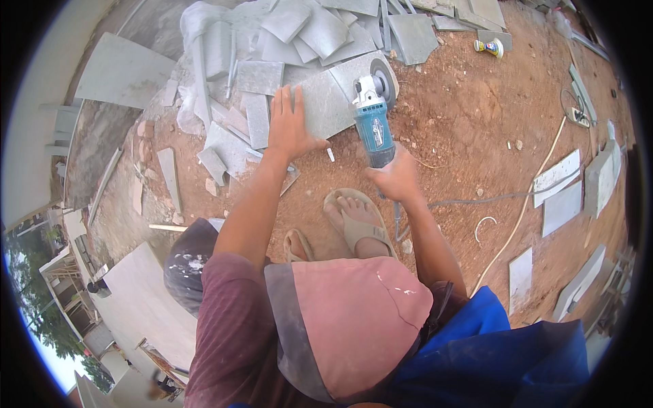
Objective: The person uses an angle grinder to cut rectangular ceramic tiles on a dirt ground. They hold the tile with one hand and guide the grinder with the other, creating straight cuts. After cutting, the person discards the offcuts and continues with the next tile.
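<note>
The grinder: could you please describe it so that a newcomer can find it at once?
Find the big heap of grey slabs at the top of the picture. Just below it, the right hand holds the grinder by its lower end. Its teal body and round disc set it apart from the flat slabs nearby.

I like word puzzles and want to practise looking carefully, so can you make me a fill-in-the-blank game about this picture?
1. The hand holding the grinder is the ____ one (left or right).
2. The left hand is at a slab coloured ____ (grey or orange).
3. The bare ground is mostly ____ (green or reddish-brown).
4. In the picture, the power strip is to the ____ of the grinder (left or right).

Missing words: right; grey; reddish-brown; right.
</note>
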